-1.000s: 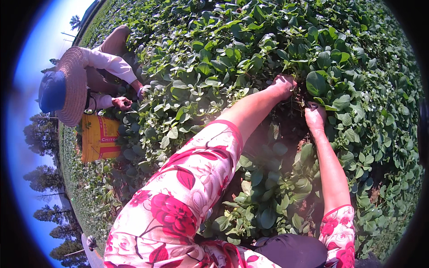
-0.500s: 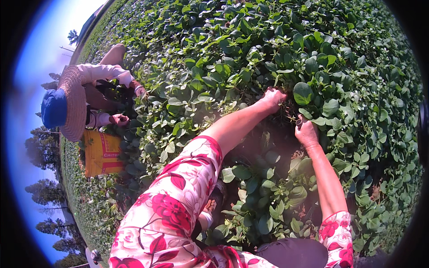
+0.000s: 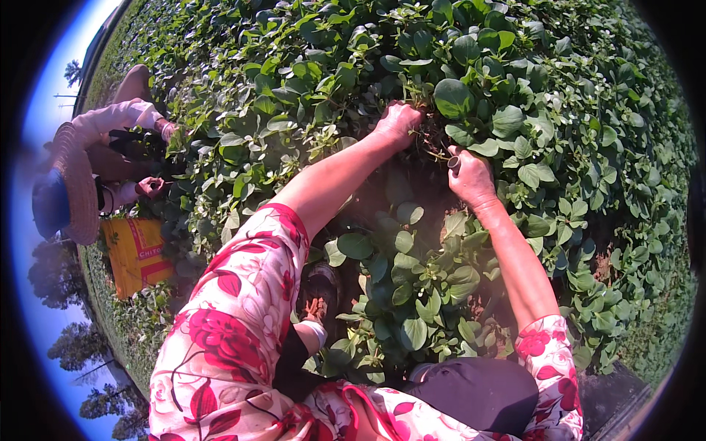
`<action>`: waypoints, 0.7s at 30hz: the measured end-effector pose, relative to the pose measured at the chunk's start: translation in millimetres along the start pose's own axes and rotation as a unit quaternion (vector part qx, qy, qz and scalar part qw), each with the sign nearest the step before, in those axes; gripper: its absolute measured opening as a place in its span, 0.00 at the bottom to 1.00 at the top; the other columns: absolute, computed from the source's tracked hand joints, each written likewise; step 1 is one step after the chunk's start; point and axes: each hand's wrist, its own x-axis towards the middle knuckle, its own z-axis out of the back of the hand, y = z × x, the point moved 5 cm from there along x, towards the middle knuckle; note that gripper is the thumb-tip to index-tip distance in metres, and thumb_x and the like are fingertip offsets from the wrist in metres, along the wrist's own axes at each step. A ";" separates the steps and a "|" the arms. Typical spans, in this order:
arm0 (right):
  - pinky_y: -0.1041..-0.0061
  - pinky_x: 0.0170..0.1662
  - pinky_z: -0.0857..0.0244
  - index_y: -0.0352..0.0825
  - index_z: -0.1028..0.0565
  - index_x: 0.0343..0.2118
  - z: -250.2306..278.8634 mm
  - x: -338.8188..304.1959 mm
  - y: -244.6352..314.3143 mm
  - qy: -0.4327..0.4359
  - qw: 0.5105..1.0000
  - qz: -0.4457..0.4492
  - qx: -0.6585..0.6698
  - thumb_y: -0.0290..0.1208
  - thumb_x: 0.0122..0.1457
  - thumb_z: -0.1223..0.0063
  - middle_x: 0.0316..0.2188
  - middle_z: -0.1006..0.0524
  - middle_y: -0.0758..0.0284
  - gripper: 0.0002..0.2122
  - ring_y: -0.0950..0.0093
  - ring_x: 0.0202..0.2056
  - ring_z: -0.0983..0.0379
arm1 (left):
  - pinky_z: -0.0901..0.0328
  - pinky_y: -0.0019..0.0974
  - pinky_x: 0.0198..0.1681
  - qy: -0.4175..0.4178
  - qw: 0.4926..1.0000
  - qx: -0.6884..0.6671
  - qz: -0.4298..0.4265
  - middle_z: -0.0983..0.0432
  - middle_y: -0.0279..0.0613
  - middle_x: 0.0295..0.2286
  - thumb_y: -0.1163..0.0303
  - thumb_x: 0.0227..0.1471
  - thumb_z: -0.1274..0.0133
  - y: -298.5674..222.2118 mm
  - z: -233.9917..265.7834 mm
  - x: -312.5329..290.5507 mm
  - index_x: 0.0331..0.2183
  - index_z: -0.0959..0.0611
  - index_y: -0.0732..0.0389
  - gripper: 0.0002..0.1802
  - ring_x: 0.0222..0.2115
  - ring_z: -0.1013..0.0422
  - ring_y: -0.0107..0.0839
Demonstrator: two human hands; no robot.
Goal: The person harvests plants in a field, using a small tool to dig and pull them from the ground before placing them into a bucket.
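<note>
Bright sunlight, blue sky, dark trees, reddish soil

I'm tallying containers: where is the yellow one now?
In the head view, the yellow container is at left, below the co-worker's hat and left of the person's left hand.

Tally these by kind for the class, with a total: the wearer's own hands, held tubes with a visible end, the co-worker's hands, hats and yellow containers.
Left hand and right hand: 2
Tube in the right hand: 1
Co-worker's hands: 2
Hat: 1
Yellow container: 1
Total: 7
</note>
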 end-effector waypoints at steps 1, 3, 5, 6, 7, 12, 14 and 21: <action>0.67 0.35 0.31 0.32 0.26 0.39 5.0 -3.1 -5.8 -0.007 1.000 -0.002 -0.019 0.23 0.45 0.50 0.27 0.24 0.54 0.15 0.58 0.30 0.26 | 0.29 0.43 0.33 0.009 1.000 0.007 0.014 0.24 0.47 0.32 0.71 0.40 0.45 -16.2 8.9 1.7 0.36 0.17 0.51 0.15 0.32 0.26 0.45; 0.69 0.34 0.31 0.34 0.24 0.38 7.8 -3.2 -1.0 -0.011 0.999 0.003 -0.031 0.22 0.44 0.49 0.27 0.24 0.57 0.15 0.61 0.29 0.25 | 0.32 0.45 0.36 -0.006 0.999 -0.002 0.037 0.25 0.47 0.31 0.73 0.34 0.43 -18.9 11.6 0.3 0.28 0.21 0.54 0.11 0.35 0.29 0.47; 0.68 0.34 0.31 0.34 0.24 0.38 9.7 -5.8 1.8 -0.032 0.999 0.021 -0.023 0.22 0.44 0.49 0.27 0.24 0.57 0.15 0.60 0.29 0.26 | 0.33 0.46 0.38 -0.022 0.998 -0.026 0.047 0.25 0.47 0.30 0.74 0.32 0.42 -14.3 10.6 -1.8 0.24 0.22 0.57 0.09 0.37 0.30 0.48; 0.68 0.33 0.31 0.34 0.24 0.38 10.9 -7.7 3.6 -0.043 0.998 0.031 -0.019 0.22 0.44 0.49 0.27 0.24 0.57 0.15 0.60 0.29 0.26 | 0.33 0.45 0.38 -0.031 0.997 -0.046 0.045 0.25 0.47 0.30 0.74 0.33 0.43 -9.9 9.9 -3.0 0.24 0.22 0.57 0.09 0.37 0.30 0.48; 0.67 0.33 0.31 0.33 0.24 0.37 14.2 -8.2 8.2 -0.026 0.999 0.004 -0.025 0.23 0.45 0.49 0.26 0.24 0.56 0.13 0.59 0.28 0.26 | 0.32 0.45 0.37 -0.040 0.996 -0.066 0.045 0.25 0.47 0.31 0.74 0.34 0.44 -5.3 9.5 -6.4 0.25 0.22 0.58 0.08 0.37 0.29 0.48; 0.64 0.33 0.32 0.30 0.24 0.27 27.9 -12.7 9.1 -0.085 0.993 -0.084 -0.008 0.26 0.47 0.51 0.22 0.25 0.53 0.06 0.55 0.28 0.27 | 0.32 0.45 0.35 -0.125 0.992 -0.001 0.020 0.25 0.49 0.31 0.73 0.36 0.47 -9.0 40.1 -17.5 0.32 0.24 0.59 0.13 0.34 0.28 0.47; 0.63 0.32 0.33 0.30 0.25 0.24 22.4 -4.3 7.3 -0.076 0.991 -0.111 -0.001 0.27 0.48 0.51 0.22 0.26 0.52 0.06 0.54 0.28 0.27 | 0.32 0.45 0.34 -0.112 0.993 0.031 0.002 0.25 0.49 0.30 0.73 0.35 0.46 -3.4 40.7 -16.3 0.31 0.24 0.59 0.13 0.33 0.27 0.47; 0.61 0.31 0.34 0.30 0.28 0.22 -1.7 57.7 -2.3 -0.077 0.988 -0.128 -0.029 0.29 0.45 0.54 0.23 0.26 0.52 0.07 0.52 0.29 0.28 | 0.31 0.45 0.35 -0.157 0.984 -0.079 0.010 0.25 0.50 0.30 0.74 0.34 0.46 -0.1 34.7 -11.5 0.30 0.23 0.60 0.14 0.33 0.28 0.48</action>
